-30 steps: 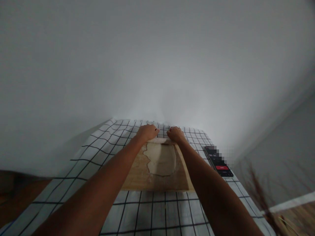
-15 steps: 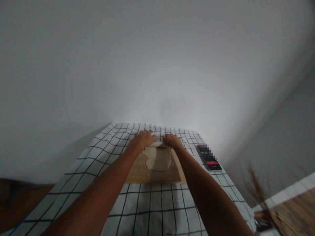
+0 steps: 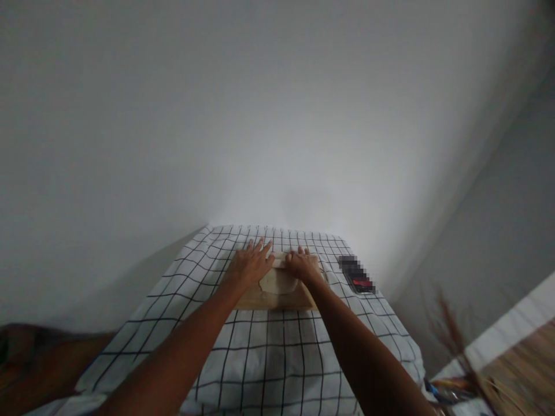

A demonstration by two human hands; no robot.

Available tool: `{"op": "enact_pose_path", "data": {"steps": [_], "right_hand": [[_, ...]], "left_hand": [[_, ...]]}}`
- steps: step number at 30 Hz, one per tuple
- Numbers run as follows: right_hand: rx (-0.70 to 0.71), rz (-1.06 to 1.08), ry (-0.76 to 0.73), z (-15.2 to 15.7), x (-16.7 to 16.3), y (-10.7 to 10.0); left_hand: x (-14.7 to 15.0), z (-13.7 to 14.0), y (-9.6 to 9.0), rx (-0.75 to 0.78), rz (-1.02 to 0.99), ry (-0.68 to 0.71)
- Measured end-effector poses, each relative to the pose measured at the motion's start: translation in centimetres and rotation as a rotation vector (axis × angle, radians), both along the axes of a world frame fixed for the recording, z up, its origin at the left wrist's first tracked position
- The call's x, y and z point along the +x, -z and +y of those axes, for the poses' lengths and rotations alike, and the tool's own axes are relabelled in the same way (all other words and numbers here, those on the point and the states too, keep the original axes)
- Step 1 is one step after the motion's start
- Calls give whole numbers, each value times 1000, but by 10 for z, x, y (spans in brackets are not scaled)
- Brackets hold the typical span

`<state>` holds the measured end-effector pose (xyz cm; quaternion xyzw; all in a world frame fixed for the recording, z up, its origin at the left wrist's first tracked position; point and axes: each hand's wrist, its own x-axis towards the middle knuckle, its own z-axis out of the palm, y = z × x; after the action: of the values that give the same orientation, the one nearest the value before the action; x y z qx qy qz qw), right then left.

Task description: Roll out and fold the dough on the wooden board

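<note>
A pale rolling pin lies crosswise on a thin sheet of dough, which has an uneven left edge. Beneath the dough is a wooden board. Palm down on the pin's left end, my left hand has its fingers spread and stretched forward. My right hand rests on the right end, its fingers bent over the pin. Both hands hide the ends of the pin and parts of the dough.
A white cloth with black grid lines covers the table. To the right lies a phone, partly pixelated. A pale wall rises behind the table. Blurred brown stalks stand at the lower right.
The pin and both hands have come a little nearer to me over the dough. My left fingers have straightened and spread. The whole view has shifted slightly.
</note>
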<state>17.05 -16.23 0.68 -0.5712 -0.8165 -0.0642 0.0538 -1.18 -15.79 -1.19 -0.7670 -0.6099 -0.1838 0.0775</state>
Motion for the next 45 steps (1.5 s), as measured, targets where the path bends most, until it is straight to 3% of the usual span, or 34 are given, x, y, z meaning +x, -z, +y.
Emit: {"op": "enact_pose_path", "data": {"steps": [6, 11, 18, 23, 27, 30, 37, 45], "right_hand": [[131, 163, 113, -58, 6, 11], [175, 272, 82, -103, 7, 21], [236, 291, 64, -140, 0, 36], [133, 235, 97, -109, 4, 26], [40, 165, 85, -58, 8, 13], [-9, 161, 118, -23, 9, 7], [-129, 185, 112, 33, 10, 4], [-172, 93, 73, 57, 8, 0]], "left_hand": [[-12, -51, 10, 126, 34, 128], [-30, -91, 14, 166, 52, 278], [-43, -116, 13, 158, 63, 319], [-34, -99, 5, 22, 69, 253], [-23, -62, -5, -127, 112, 212], [-19, -30, -6, -157, 107, 189], [-15, 26, -3, -263, 71, 24], [-15, 39, -4, -234, 73, -4]]}}
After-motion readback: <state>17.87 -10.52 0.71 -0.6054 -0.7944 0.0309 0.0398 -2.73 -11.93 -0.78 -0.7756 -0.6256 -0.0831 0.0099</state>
